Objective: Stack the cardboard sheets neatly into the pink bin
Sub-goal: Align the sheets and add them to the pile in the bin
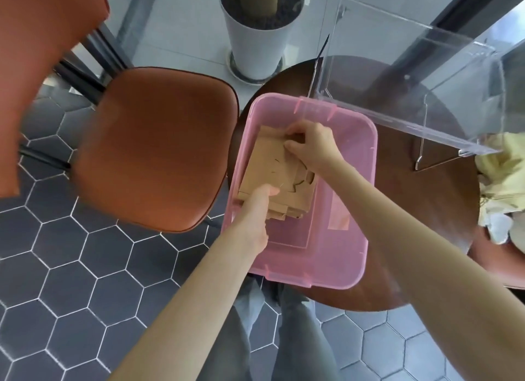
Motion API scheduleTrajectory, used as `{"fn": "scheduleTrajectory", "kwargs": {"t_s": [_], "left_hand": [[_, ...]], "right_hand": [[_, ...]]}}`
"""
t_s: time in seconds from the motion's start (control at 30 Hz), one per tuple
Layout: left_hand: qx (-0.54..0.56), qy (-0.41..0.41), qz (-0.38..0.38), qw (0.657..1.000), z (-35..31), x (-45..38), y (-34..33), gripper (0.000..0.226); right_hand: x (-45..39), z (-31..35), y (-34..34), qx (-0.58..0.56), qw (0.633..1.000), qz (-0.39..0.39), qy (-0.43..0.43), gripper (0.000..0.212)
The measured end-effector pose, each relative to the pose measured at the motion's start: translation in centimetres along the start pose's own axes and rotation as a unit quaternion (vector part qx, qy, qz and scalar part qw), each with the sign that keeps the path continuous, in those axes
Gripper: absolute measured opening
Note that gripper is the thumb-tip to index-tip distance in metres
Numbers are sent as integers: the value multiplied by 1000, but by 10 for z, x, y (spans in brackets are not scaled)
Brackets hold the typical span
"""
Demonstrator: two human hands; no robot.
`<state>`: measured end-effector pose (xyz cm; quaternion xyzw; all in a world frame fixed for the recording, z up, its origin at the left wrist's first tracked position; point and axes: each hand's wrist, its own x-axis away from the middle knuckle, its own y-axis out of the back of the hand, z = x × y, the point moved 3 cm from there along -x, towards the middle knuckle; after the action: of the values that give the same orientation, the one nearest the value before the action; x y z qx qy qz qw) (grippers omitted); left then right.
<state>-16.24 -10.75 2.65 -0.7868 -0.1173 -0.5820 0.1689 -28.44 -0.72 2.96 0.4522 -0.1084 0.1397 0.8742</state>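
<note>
The cardboard sheets (272, 170) were found inside the pink bin (355, 210), piled against its left wall and toward the far end, with the rest of the bin floor left bare. The bin was set on the round dark counter (412, 253), its near-left part overhanging the counter edge. The pile was not square: the lower sheets were seen jutting out at the near edge beneath the top sheet, and the jagged cut-outs on the right side were not lined up.

The left hand (255, 210) was laid on the near-left corner of the pile, fingers together and pressed flat on the cardboard rather than clamped around it. The right hand (309, 145) was closed on the far-right edge of the top sheets, fingertips pinched on the cardboard.

The step in hand was judged to be the squaring of the pile, the sheets being already in the bin. For the next move, the offset lower sheets would probably have to be pushed back under the top one, with both hands kept on opposite edges so that the pile is not skewed.

A clear plastic lid (412, 76) was seen propped behind the bin, an orange chair (153, 147) to the left, and crumpled pale cloth (502, 182) at the counter's right edge.
</note>
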Motion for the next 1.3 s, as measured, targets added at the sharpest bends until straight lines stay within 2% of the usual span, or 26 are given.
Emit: {"fn": "scheduleTrajectory", "kwargs": {"t_s": [0.2,0.33,0.4,0.5,0.57,0.6,0.63,0.67,0.7,0.73,0.77,0.8,0.83,0.9,0.97,1.03,1.13,1.2,1.3], "left_hand": [[28,-22,4,999,2,2,5,61],[40,-19,50,998,3,9,12,61],[56,-18,78,995,3,15,15,61],[48,-25,97,994,3,30,17,64],[4,-98,96,991,2,44,21,54],[-36,-173,85,981,0,51,25,45],[-94,-272,57,956,-3,60,30,37],[-161,-378,3,912,-7,66,37,34],[-227,-461,-63,855,-9,68,44,36],[-287,-507,-122,804,-10,64,49,41],[-337,-510,-160,775,-10,57,52,49],[-376,-485,-172,771,-9,48,54,56],[-400,-448,-161,783,-7,40,55,58],[-416,-404,-131,804,-4,30,53,52],[-423,-402,-132,801,-4,29,52,47],[-431,-406,-138,794,-7,31,52,45],[-436,-407,-138,791,-7,31,52,44],[-437,-407,-134,791,-6,32,51,44],[-435,-403,-129,795,-7,32,52,44]], "right_hand": [[1,-4,-12,116,993,4,18,30],[13,4,-16,183,983,-20,7,38],[28,9,-9,131,989,-63,3,44],[59,4,3,-80,988,-105,-77,49],[81,-10,0,-273,941,-102,-174,50],[89,-21,-5,-366,897,-97,-228,49],[97,-30,-12,-449,842,-93,-284,47],[103,-37,-19,-515,785,-84,-334,51],[108,-43,-26,-558,737,-68,-374,65],[111,-45,-31,-583,707,-46,-397,82],[113,-46,-36,-592,693,-28,-410,93],[114,-44,-40,-591,689,-12,-420,95],[112,-43,-45,-595,682,-2,-424,93],[108,-31,-51,-619,679,13,-395,83],[103,-24,-56,-590,724,28,-356,72],[104,-25,-54,-556,747,14,-366,72],[102,-37,-53,-530,734,-7,-424,78],[97,-28,-56,-548,719,12,-427,78],[87,-29,-62,-552,726,4,-410,77]]}}
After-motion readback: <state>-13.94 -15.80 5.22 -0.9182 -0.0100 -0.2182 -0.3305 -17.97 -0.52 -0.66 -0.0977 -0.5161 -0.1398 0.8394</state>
